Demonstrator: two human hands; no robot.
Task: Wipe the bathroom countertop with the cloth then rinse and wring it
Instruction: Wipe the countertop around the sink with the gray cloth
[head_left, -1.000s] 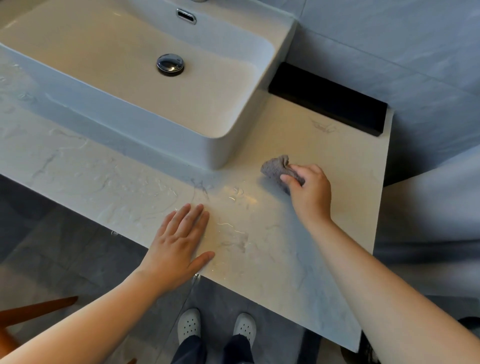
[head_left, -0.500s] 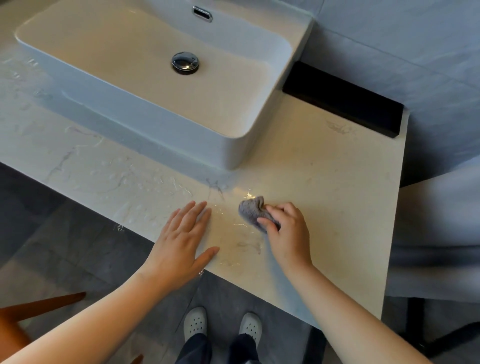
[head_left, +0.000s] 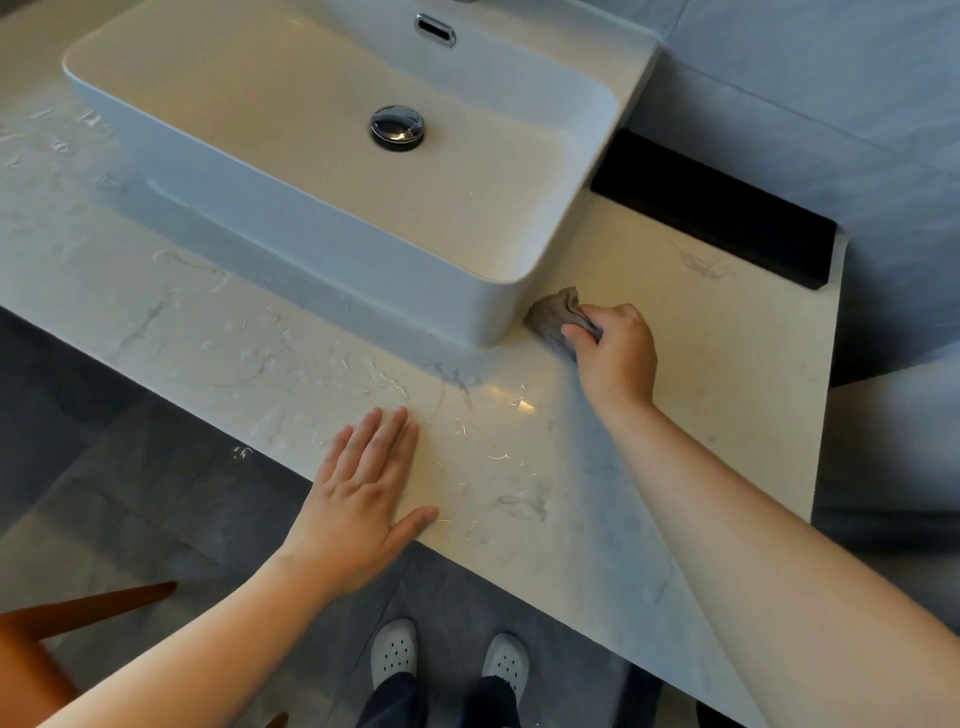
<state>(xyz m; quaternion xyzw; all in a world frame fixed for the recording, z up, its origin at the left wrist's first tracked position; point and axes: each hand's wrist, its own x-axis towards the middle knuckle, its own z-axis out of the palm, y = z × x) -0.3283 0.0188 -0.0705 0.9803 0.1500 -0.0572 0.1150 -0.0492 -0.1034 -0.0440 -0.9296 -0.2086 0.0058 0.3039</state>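
Note:
A small grey cloth (head_left: 553, 317) lies bunched on the pale marble countertop (head_left: 701, 364), right beside the front right corner of the white vessel sink (head_left: 291, 218). My right hand (head_left: 615, 356) grips the cloth and presses it onto the stone. My left hand (head_left: 363, 493) rests flat on the countertop near its front edge, fingers straight and together. Water streaks and droplets glisten on the surface between my hands and to the left, in front of the sink.
A chrome drain plug (head_left: 397, 127) sits in the basin, with an overflow slot (head_left: 435, 30) at the back. A black ledge (head_left: 717, 208) runs along the wall right of the sink. Grey tiled wall behind. A brown wooden piece (head_left: 62, 623) stands at lower left. My white shoes (head_left: 395, 652) show below.
My right hand has swept the cloth from the front middle of the counter back and right, up to the sink's front right corner. My left hand stays planted flat.

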